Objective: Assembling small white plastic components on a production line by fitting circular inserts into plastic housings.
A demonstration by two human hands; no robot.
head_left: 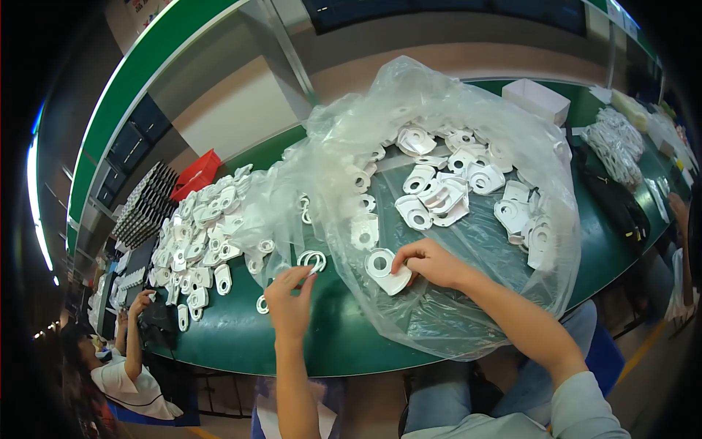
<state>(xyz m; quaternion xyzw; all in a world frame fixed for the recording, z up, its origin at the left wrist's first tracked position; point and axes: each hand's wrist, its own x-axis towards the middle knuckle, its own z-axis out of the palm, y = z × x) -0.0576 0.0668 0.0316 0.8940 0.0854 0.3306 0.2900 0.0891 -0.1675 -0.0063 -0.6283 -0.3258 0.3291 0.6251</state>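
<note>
My right hand (431, 263) is closed on the edge of a white plastic part (395, 282), which has a rounded end with a round hole. It holds this part just above the clear plastic sheet (446, 325). To the left, my left hand (288, 298) has its thumb and forefinger brought together at the white rings (313, 259), pinching the edge of one. Past my right hand, more white parts (433, 199) are heaped on the plastic, some stacked inside one another. Another loose ring (262, 304) lies left of my left hand.
A large pile of white parts (197, 241) covers the green table (241, 340) at left, near a red bin (196, 175) and stacked grey trays (145, 205). A white box (536, 101) and bundled white cords (614, 146) stand far right. A co-worker (131, 373) sits at left.
</note>
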